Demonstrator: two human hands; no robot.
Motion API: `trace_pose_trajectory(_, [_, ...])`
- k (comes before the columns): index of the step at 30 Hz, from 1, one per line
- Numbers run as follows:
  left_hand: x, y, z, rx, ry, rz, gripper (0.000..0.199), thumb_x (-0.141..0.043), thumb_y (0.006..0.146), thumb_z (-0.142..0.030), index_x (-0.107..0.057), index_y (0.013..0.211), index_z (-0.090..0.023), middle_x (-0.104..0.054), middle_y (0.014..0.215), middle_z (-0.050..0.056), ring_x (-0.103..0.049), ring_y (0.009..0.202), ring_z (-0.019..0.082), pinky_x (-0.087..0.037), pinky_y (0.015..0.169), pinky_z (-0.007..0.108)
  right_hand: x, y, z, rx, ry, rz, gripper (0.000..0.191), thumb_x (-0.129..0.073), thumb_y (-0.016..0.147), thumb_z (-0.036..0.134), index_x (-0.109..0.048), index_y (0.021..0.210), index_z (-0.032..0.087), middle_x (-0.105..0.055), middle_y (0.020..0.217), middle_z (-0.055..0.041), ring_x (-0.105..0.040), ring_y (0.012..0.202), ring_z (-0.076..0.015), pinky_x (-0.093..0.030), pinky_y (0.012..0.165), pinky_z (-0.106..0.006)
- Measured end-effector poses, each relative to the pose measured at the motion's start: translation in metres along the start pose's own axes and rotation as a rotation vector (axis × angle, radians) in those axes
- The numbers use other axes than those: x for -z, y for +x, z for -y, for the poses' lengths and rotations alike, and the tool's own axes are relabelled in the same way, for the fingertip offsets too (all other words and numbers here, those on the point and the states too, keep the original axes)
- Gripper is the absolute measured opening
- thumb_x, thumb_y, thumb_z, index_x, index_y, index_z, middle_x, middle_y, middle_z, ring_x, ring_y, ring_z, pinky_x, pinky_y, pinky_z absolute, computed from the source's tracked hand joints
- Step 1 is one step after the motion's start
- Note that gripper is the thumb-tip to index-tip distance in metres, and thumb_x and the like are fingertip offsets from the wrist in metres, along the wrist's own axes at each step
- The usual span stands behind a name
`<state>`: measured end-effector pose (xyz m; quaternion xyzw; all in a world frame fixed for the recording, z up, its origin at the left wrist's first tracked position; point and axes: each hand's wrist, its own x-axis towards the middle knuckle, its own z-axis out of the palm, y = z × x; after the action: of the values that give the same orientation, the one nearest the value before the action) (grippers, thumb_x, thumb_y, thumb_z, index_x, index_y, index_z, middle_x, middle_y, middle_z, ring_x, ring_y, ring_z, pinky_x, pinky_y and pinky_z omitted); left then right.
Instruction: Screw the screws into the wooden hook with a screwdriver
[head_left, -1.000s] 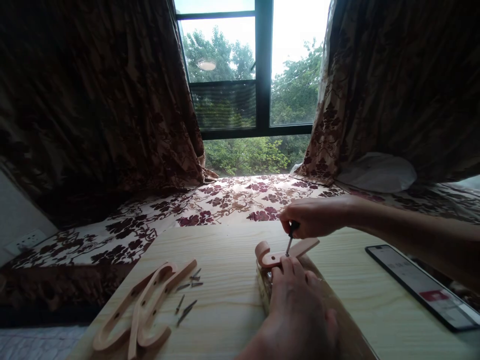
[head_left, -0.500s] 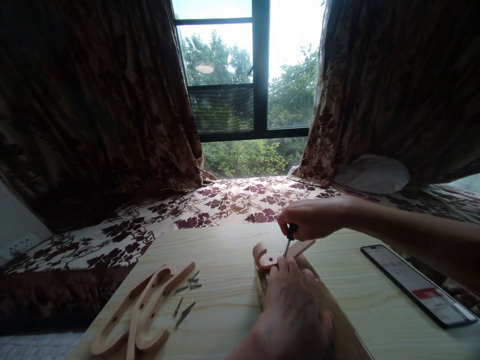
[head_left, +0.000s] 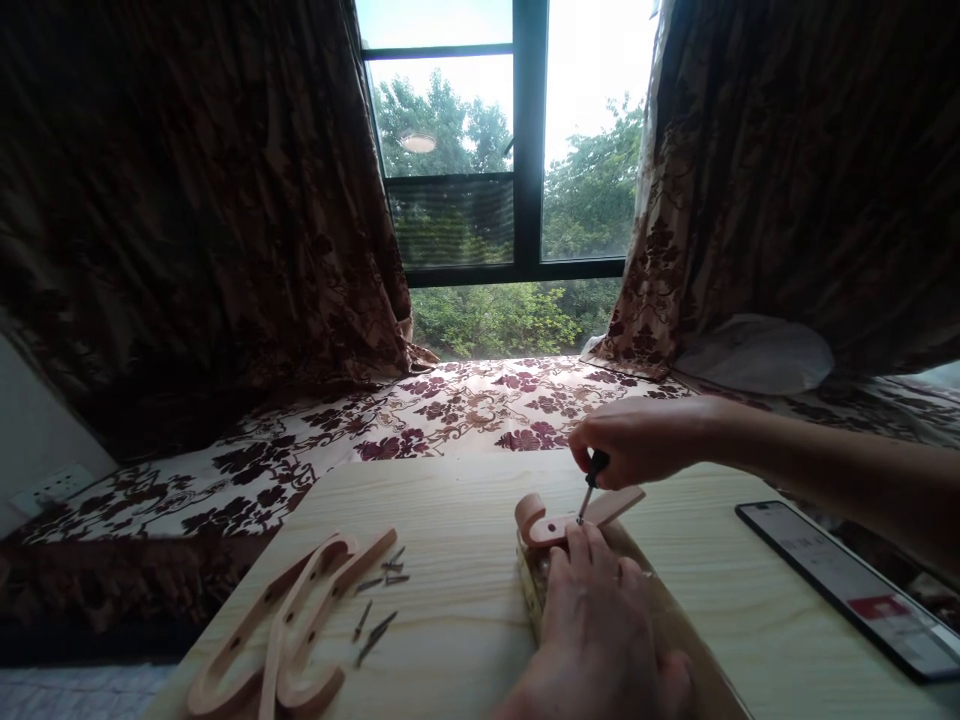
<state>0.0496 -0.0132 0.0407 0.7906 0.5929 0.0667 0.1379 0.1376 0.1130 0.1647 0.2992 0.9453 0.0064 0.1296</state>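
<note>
My right hand [head_left: 645, 440] is closed round the black handle of a screwdriver [head_left: 597, 468]. The metal shaft points down and its tip meets a wooden hook [head_left: 534, 528], at a spot by my left fingertips. With its fingers close together, my left hand [head_left: 604, 610] presses the hook down on a board [head_left: 709, 660]. One dark screw hole shows near the hook's curled end. The screw under the tip is mostly hidden by my fingers.
Several more wooden hooks [head_left: 289, 620] lie in a pile on the left of the pale wood table [head_left: 442, 530]. Beside them are several loose screws [head_left: 375, 640]. A phone [head_left: 847, 590] lies at the right. Behind the table, a floral cloth [head_left: 480, 400] covers a ledge below the window.
The whole view has shifted slightly, so everything appears a little lower and further right. Both hands keep their places on the screwdriver and the hook.
</note>
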Motion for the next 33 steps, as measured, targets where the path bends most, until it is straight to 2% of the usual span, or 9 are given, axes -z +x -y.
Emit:
trace_pose_trajectory(3, [-0.007, 0.007, -0.002, 0.002, 0.07, -0.011, 0.074, -0.056, 0.083, -0.054, -0.046, 0.138, -0.005, -0.028, 0.147, 0.029, -0.018, 0.137, 0.046, -0.024, 0.107, 0.061, 0.003, -0.004, 0.001, 0.015, 0.012, 0.015, 0.034, -0.056, 0.067, 0.017, -0.071, 0.097, 0.019, -0.071, 0.081, -0.0054, -0.057, 0.068, -0.0171, -0.033, 0.054, -0.024])
trace_pose_trajectory(5, [-0.021, 0.015, -0.001, 0.005, 0.117, -0.026, 0.075, -0.06, 0.08, -0.054, -0.047, 0.137, -0.006, -0.03, 0.146, 0.03, -0.022, 0.134, 0.05, -0.028, 0.101, 0.067, 0.004, -0.007, 0.002, 0.03, 0.022, 0.02, 0.032, -0.056, 0.067, 0.016, -0.072, 0.095, 0.019, -0.071, 0.081, -0.0052, -0.057, 0.067, -0.0162, -0.033, 0.055, -0.024])
trace_pose_trajectory(9, [-0.06, 0.033, 0.006, 0.047, 0.193, -0.102, 0.044, -0.049, 0.087, -0.029, -0.059, 0.126, -0.012, -0.039, 0.142, 0.026, -0.033, 0.128, 0.05, -0.037, 0.09, 0.068, 0.003, -0.01, 0.008, 0.044, 0.004, 0.011, 0.028, -0.057, 0.068, 0.017, -0.072, 0.091, 0.019, -0.072, 0.081, -0.0054, -0.057, 0.067, -0.0164, -0.032, 0.054, -0.024])
trace_pose_trajectory(12, [-0.075, 0.039, 0.01, 0.032, 0.229, -0.165, 0.038, -0.047, 0.087, -0.022, -0.063, 0.121, -0.016, -0.044, 0.14, 0.023, -0.037, 0.126, 0.048, -0.042, 0.087, 0.063, 0.002, -0.011, 0.009, 0.028, -0.013, -0.002, 0.027, -0.057, 0.069, 0.018, -0.072, 0.091, 0.019, -0.072, 0.081, -0.0064, -0.057, 0.068, -0.0173, -0.032, 0.054, -0.025])
trace_pose_trajectory(14, [-0.073, 0.038, 0.011, 0.013, 0.251, -0.197, 0.037, -0.048, 0.086, -0.022, -0.064, 0.119, -0.017, -0.047, 0.138, 0.021, -0.04, 0.123, 0.046, -0.045, 0.085, 0.059, 0.001, -0.012, 0.009, 0.017, -0.015, -0.007, 0.027, -0.058, 0.069, 0.019, -0.072, 0.093, 0.018, -0.072, 0.082, -0.0074, -0.058, 0.069, -0.0179, -0.032, 0.054, -0.025])
trace_pose_trajectory(17, [-0.057, 0.035, 0.01, 0.001, 0.239, -0.231, 0.033, -0.045, 0.086, -0.02, -0.068, 0.111, -0.018, -0.051, 0.133, 0.019, -0.045, 0.118, 0.043, -0.047, 0.083, 0.054, 0.001, -0.013, 0.007, 0.011, -0.017, -0.009, 0.029, -0.058, 0.068, 0.018, -0.071, 0.094, 0.018, -0.071, 0.086, -0.0083, -0.059, 0.073, -0.0188, -0.033, 0.056, -0.025])
trace_pose_trajectory(22, [-0.039, 0.031, 0.008, -0.007, 0.167, -0.164, 0.035, -0.04, 0.089, -0.019, -0.067, 0.11, -0.017, -0.053, 0.128, 0.022, -0.048, 0.111, 0.04, -0.046, 0.082, 0.054, 0.002, -0.013, 0.007, 0.005, -0.006, 0.0, 0.029, -0.057, 0.068, 0.017, -0.071, 0.092, 0.019, -0.071, 0.084, -0.0066, -0.059, 0.072, -0.018, -0.032, 0.056, -0.025])
trace_pose_trajectory(30, [-0.081, 0.047, 0.014, 0.074, 0.193, -0.26, 0.035, -0.038, 0.093, -0.025, -0.069, 0.107, -0.021, -0.048, 0.138, 0.019, -0.04, 0.124, 0.045, -0.043, 0.087, 0.062, 0.002, -0.012, 0.007, -0.003, 0.004, 0.0, 0.03, -0.057, 0.067, 0.022, -0.071, 0.093, 0.02, -0.072, 0.083, -0.007, -0.06, 0.074, -0.021, -0.033, 0.055, -0.026])
trace_pose_trajectory(33, [-0.087, 0.051, 0.012, 0.104, 0.187, -0.266, 0.034, -0.041, 0.092, -0.023, -0.069, 0.11, -0.019, -0.049, 0.137, 0.018, -0.041, 0.124, 0.044, -0.042, 0.091, 0.063, 0.0, -0.013, 0.005, 0.013, 0.013, -0.029, 0.031, -0.055, 0.067, 0.016, -0.072, 0.093, 0.021, -0.072, 0.085, -0.0058, -0.061, 0.074, -0.0195, -0.034, 0.056, -0.025])
